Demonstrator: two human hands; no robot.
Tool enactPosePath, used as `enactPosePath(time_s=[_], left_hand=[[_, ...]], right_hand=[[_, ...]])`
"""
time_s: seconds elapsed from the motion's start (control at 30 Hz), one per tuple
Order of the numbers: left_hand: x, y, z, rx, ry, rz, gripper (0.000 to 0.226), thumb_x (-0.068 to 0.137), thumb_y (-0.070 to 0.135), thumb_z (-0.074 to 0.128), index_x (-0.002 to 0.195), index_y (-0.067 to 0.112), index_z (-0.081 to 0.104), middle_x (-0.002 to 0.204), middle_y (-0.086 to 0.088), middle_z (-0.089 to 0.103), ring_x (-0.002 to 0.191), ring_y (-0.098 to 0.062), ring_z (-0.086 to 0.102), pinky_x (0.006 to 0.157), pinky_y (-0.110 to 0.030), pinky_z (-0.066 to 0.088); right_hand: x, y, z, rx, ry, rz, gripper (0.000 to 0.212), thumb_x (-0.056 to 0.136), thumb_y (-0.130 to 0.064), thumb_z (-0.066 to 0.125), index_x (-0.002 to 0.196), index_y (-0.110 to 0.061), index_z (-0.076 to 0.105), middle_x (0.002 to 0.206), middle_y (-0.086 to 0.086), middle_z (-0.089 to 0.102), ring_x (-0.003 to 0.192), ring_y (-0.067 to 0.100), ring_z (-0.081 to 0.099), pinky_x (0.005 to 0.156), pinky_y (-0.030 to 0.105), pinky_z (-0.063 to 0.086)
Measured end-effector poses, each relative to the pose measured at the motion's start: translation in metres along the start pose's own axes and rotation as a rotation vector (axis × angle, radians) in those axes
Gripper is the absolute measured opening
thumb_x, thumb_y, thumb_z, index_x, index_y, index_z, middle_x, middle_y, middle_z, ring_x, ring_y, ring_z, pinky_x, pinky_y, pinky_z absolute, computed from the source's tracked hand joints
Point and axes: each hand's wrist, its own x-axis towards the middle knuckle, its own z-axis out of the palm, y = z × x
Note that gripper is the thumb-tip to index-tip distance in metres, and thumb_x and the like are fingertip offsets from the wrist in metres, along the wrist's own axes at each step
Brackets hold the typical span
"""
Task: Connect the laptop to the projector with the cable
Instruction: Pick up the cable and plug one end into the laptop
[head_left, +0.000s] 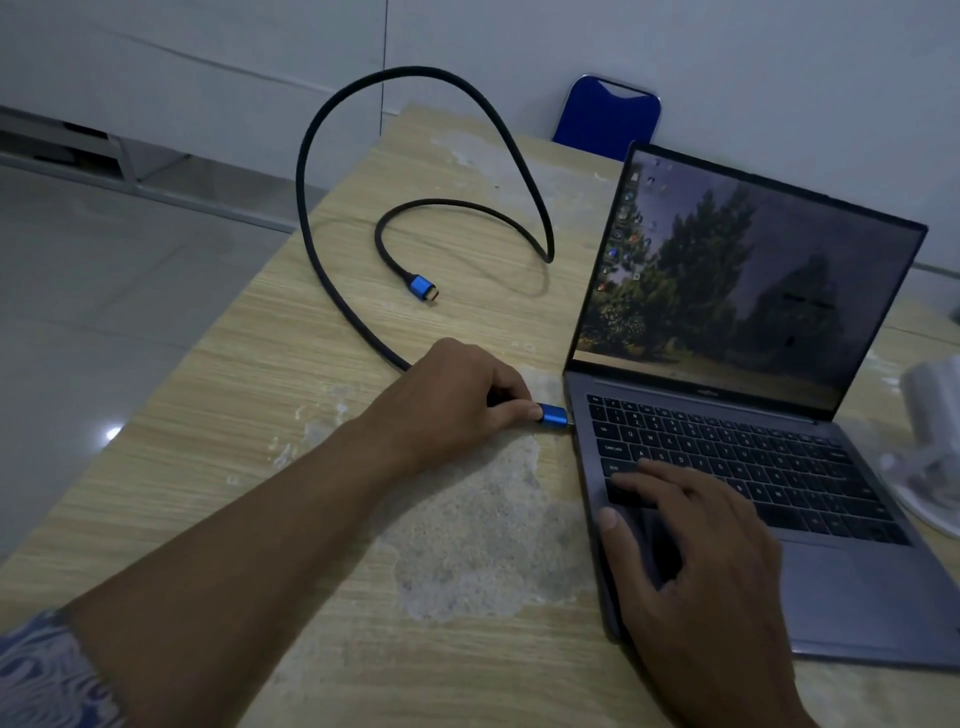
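An open grey laptop (857, 587) stands on the right of the wooden table (291, 364), its screen lit with a picture of trees. My left hand (457, 400) pinches a black braided cable (306, 228) just behind its blue plug (553, 417), whose tip touches the laptop's left edge. From my hand the cable loops up above the table and back down; its other blue plug (422, 288) lies loose on the tabletop. My right hand (691, 561) rests flat on the laptop's left palm rest and lower keys, fingers spread.
A white object (935, 441), partly cut off and too dim to identify, sits at the right edge beside the laptop. A blue chair back (608, 117) stands behind the table against the wall. The tabletop has worn, peeled patches. Tiled floor lies to the left.
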Motion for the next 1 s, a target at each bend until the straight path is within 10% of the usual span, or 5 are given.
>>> enactPosePath(time_s=[1.0], left_hand=[[0.0009, 0.0084, 0.0014, 0.099, 0.034, 0.078, 0.017, 0.091, 0.033, 0.068, 0.094, 0.023, 0.082, 0.082, 0.002, 0.063, 0.075, -0.010, 0.058, 0.069, -0.040, 0.051]], right_hand=[[-0.0008, -0.0010, -0.0012, -0.055, -0.046, -0.015, 0.046, 0.085, -0.058, 0.045, 0.119, -0.034, 0.066, 0.126, -0.012, 0.059, 0.126, 0.017, 0.048, 0.103, 0.042, 0.032]])
